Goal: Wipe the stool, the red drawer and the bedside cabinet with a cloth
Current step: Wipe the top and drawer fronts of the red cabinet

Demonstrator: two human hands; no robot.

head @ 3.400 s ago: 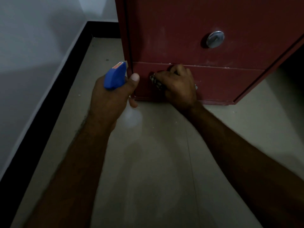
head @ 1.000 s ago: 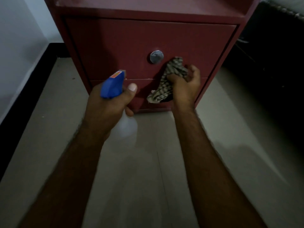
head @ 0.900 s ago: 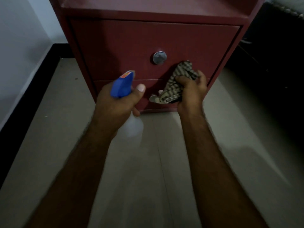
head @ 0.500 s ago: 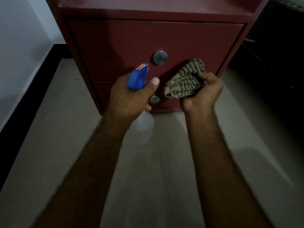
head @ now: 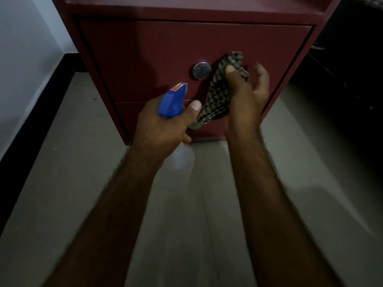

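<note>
So we're looking down at a pale tiled floor [head: 62,183], and the dark red bedside cabinet [head: 186,12] stands right in front of us. Its big red drawer [head: 145,59] is closed, and so is the shallower lower drawer [head: 132,119] under it.

Both our arms reach toward it. Our left hand [head: 163,129] is wrapped tight round the neck of a spray bottle [head: 172,102], thumb up along the blue head, the clear body hanging below the fist, nozzle aimed at the drawer front.

Our right hand [head: 246,100] has the checked cloth [head: 219,96]. The thumb pins it against the palm, while the other fingers are only half curled and a bit blurry. The cloth hangs in a bunch in front of the red drawer, just right of its round metal knob [head: 202,70]. Can't tell if it actually touches the wood. The lower knob [head: 194,125] peeks out beneath the cloth.
</note>
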